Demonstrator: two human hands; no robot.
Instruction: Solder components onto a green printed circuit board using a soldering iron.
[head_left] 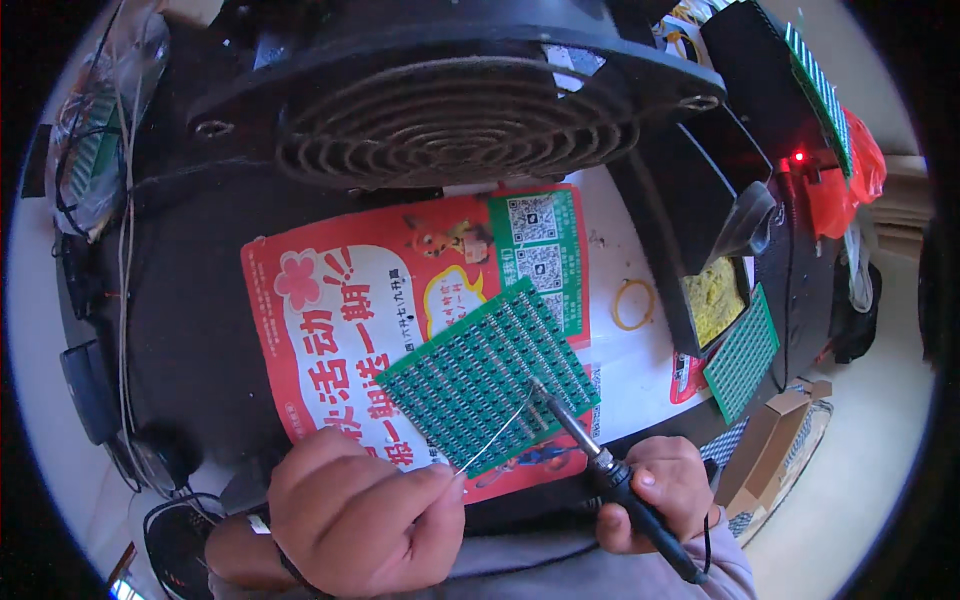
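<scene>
A green circuit board panel [470, 365], covered with rows of small parts, lies tilted on a red and white printed sheet [280, 370]. My left hand [370, 515] is closed, pinching a thin strand of solder wire [497, 433] that runs up over the board. In my right hand [665, 490] is a soldering iron [620, 478] with a black handle and a metal barrel. Its tip meets the board right of the middle, close to the far end of the wire. Whether tip and wire touch is too small to tell.
A black fan with a round grille [480, 120] stands behind the board. Right of it are a tray with a yellow sponge [715, 300], a second green board [743, 355], a yellow ring [633, 304] and a cardboard box [775, 450]. A bagged bundle [105, 130] and cables sit at left.
</scene>
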